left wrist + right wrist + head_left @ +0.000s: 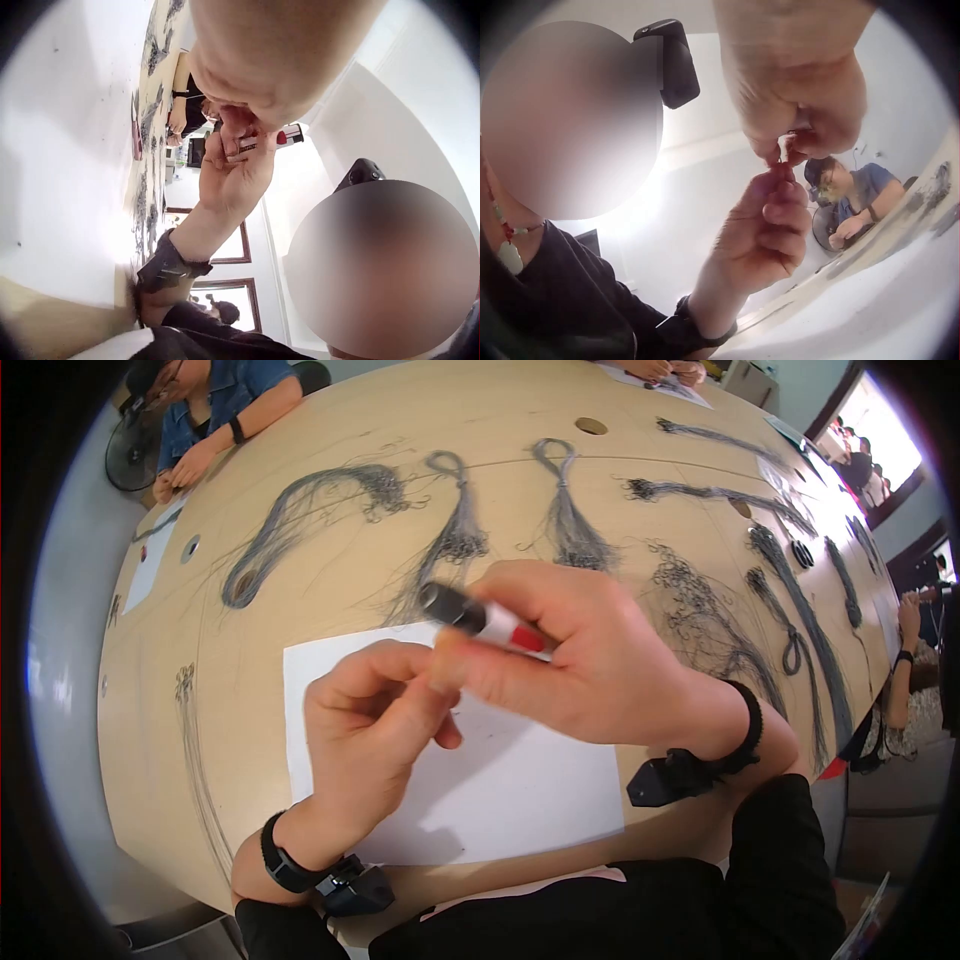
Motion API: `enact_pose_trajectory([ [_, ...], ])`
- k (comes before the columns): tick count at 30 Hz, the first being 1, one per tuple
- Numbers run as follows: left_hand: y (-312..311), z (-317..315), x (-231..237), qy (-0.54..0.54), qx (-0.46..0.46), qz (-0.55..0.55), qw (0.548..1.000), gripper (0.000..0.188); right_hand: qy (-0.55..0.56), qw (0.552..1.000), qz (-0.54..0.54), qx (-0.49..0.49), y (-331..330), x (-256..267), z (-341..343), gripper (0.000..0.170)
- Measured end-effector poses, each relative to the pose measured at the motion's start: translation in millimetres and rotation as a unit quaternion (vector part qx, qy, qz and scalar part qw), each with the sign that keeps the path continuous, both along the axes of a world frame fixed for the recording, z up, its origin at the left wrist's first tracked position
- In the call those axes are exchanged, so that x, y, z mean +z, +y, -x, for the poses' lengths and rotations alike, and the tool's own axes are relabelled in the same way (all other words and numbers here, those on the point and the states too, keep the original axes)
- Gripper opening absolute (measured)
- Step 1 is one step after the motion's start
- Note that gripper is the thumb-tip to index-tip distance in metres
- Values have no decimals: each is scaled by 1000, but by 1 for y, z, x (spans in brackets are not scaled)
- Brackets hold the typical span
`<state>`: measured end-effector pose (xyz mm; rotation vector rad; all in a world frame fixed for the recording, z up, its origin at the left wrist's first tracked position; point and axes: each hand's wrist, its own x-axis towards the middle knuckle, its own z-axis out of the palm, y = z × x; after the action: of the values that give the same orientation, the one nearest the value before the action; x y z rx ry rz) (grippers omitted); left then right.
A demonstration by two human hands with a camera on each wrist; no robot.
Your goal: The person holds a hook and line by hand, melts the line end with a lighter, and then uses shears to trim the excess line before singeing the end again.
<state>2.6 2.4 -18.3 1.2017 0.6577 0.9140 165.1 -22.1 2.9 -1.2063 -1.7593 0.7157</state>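
Observation:
My right hand [610,650] grips a short white tube [497,628] with a red mark and a black end, tilted up to the left. The tube [294,136] also shows past the fingers in the left wrist view. Thumb and forefinger of my left hand [365,725] pinch together right at the right hand's fingertips. Between them a small thin dark piece [781,155] shows in the right wrist view, mostly hidden by the fingers; I cannot tell what it is. Both hands are above a white paper sheet [520,800] on the table.
Looped bundles of fine grey line [460,520] with dark hook-like ends lie beyond the paper. A loose tangle [700,595] and several longer bundles [805,615] lie at right; thin strands [195,750] lie at left. Another person [215,420] sits across the wooden table [250,690].

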Motion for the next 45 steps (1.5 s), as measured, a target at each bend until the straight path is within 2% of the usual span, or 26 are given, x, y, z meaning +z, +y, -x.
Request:
enact_pose_trajectory([
  [1, 0, 0, 0, -3, -6, 0, 1000, 5, -33, 995, -94, 11, 1, -2, -1, 14],
  [15, 2, 1, -2, 23, -3, -19, 1000, 10, -84, 978, -190, -3, 2, -10, 1, 17],
  [17, 3, 1, 0, 22, -4, -18, 1000, 10, -31, 986, -162, -11, 3, -10, 1, 17],
  [21, 1, -1, 1, 21, -5, -8, 1000, 9, -41, 985, -165, 38, 4, -6, -2, 17],
  [23, 1, -2, 0, 36, -6, -7, 999, 9, -68, 985, -161, 8, 1, -7, 0, 17],
  [27, 2, 1, 0, 17, -14, -2, 1000, 10, -48, 988, -146, -11, 3, -4, 2, 13],
  [29, 2, 1, 2, -1, -4, 7, 1000, 10, 44, 997, -1, -67, 1, 1, 1, 11],
  [30, 2, 1, 3, -1, -8, 9, 1000, 10, 81, 994, 16, -71, 4, 0, 1, 21],
  [33, 3, 2, 2, -1, -12, 15, 1000, 11, 73, 995, 58, -21, 0, 7, -2, 19],
  [34, 4, 2, 2, 5, -17, 9, 1000, 11, 83, 996, 13, -12, 1, 0, 0, 19],
  [35, 4, 2, 1, 12, -22, 3, 1000, 11, 82, 996, 13, -12, 2, -2, 0, 19],
  [37, 2, 2, 3, 15, -29, 2, 999, 11, -33, 993, -106, 25, 4, -4, -2, 10],
  [39, 2, 2, 3, 19, -36, 0, 999, 12, -53, 994, -90, 18, 1, 3, -2, 11],
  [41, 3, 2, 3, 17, -23, 12, 1000, 12, 23, 998, 65, -13, -2, 7, 0, 16],
  [45, 4, 0, 0, -11, -2, 20, 1000, 13, 85, 995, 53, -15, 6, -6, 1, 28],
])
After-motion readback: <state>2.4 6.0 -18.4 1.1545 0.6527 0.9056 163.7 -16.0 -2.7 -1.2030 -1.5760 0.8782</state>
